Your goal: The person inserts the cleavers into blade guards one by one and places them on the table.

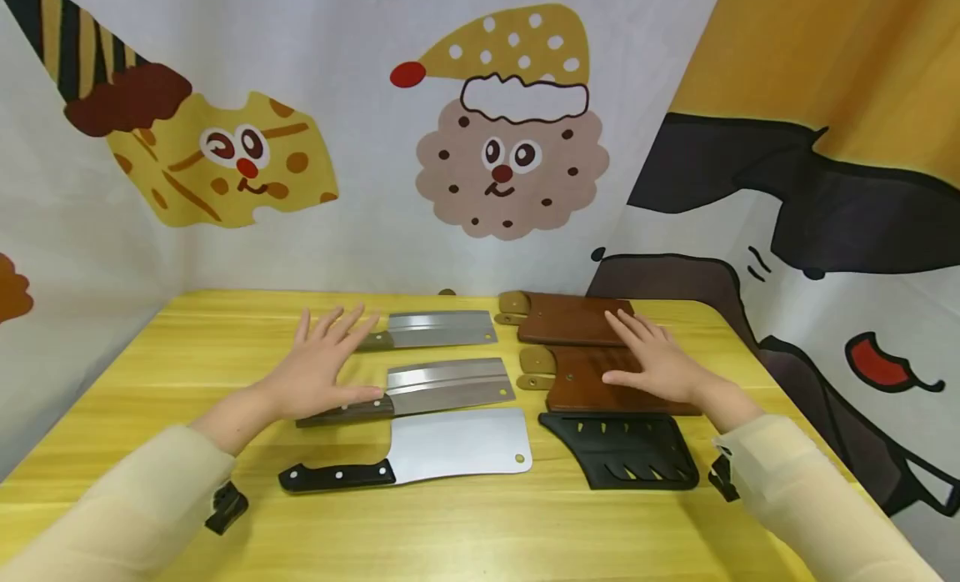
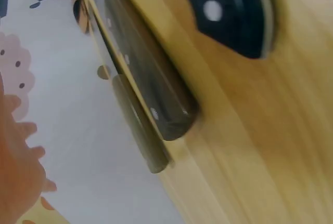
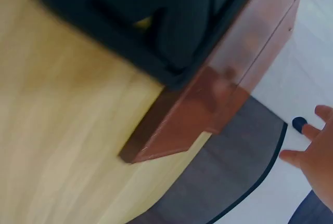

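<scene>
Head view | left hand [image 1: 318, 367] splayed wide, empty, over handles [image 1: 351, 413] | right hand [image 1: 663, 365] splayed, empty, over brown sheaths [image 1: 581, 390] | on yellow wood-grained table [image 1: 450, 532]: smooth silvery black-handled cleaver [image 1: 461, 444], two brown-handled cleavers [image 1: 450, 386] with banded blades, beside black sheath [image 1: 637, 449]

Worktop [image 1: 480, 536]: yellow woodgrain. Black-handled cleaver [image 1: 420, 454], silver blade [image 1: 468, 444], farthest from back edge. Brown sheaths [image 1: 573, 319] nearer back edge; black sheath [image 1: 637, 449] farther. White curtain [image 1: 352, 240], cartoon print.

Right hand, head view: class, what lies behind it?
Parts of the farther brown blade sheath and the nearer brown blade sheath show around the right hand; the stretches it covers cannot be seen.
</scene>
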`<state>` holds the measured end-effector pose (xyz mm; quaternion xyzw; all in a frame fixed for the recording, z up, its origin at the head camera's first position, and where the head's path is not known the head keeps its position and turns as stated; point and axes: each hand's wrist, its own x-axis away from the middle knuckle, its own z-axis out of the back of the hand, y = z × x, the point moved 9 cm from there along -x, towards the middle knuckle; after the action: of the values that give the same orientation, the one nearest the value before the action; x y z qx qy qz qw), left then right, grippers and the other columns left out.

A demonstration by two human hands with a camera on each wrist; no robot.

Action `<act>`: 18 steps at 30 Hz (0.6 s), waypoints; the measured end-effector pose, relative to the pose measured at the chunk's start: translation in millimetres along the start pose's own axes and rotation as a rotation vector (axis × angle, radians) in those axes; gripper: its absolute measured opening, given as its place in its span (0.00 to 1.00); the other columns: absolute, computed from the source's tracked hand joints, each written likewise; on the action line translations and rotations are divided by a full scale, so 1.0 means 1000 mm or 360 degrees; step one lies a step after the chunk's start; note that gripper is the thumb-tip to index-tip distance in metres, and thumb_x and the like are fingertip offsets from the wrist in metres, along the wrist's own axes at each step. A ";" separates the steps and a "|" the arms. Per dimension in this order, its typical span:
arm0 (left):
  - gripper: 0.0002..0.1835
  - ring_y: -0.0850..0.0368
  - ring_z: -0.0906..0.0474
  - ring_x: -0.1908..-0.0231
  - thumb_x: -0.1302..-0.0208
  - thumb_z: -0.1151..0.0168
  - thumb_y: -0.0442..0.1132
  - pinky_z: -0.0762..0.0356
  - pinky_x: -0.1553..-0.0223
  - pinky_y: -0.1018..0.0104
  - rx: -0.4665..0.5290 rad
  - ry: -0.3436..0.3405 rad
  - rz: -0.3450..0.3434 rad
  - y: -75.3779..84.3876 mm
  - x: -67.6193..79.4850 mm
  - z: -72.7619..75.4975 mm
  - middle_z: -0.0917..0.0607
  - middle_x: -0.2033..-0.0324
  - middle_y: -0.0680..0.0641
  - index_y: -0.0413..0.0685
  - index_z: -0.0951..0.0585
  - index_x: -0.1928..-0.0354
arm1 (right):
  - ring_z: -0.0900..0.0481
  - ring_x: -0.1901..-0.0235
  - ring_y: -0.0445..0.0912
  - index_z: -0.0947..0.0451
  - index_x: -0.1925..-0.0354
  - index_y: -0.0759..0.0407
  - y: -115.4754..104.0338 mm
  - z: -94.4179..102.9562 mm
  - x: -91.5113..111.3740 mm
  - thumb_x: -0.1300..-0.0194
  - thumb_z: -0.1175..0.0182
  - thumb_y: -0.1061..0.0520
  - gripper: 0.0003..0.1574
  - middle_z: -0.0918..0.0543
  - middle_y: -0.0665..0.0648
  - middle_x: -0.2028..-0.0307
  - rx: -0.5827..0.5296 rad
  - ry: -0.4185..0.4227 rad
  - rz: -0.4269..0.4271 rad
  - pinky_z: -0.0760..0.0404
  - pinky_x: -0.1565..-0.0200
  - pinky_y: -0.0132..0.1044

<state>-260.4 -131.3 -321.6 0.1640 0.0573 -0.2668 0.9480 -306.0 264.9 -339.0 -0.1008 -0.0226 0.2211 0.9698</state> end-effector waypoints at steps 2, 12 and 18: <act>0.51 0.31 0.54 0.32 0.48 0.35 0.61 0.65 0.38 0.28 0.0024 -0.0001 -0.0045 0.001 0.004 -0.003 0.46 0.29 0.36 0.46 0.46 0.28 | 0.56 0.33 0.71 0.61 0.26 0.53 0.002 -0.002 0.006 0.44 0.39 0.35 0.62 0.53 0.68 0.28 -0.0042 -0.0001 0.0038 0.55 0.40 0.71; 0.56 0.36 0.40 0.37 0.60 0.27 0.60 0.42 0.43 0.31 0.0200 -0.0030 -0.0213 0.010 0.029 -0.012 0.35 0.34 0.39 0.49 0.42 0.29 | 0.47 0.36 0.70 0.63 0.25 0.48 0.011 -0.010 0.041 0.54 0.28 0.40 0.72 0.48 0.71 0.31 -0.0150 -0.0019 0.0141 0.39 0.47 0.71; 0.52 0.39 0.34 0.40 0.60 0.27 0.61 0.35 0.43 0.39 0.0330 -0.0106 -0.0190 0.012 0.042 -0.021 0.30 0.37 0.40 0.48 0.36 0.32 | 0.42 0.39 0.70 0.61 0.26 0.53 0.012 -0.017 0.059 0.60 0.26 0.40 0.75 0.45 0.73 0.34 -0.0155 -0.0044 0.0151 0.34 0.51 0.69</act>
<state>-218.7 -134.5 -345.8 0.2485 0.0077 -0.3325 0.9097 -256.2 297.7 -358.4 -0.1458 -0.0418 0.2667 0.9518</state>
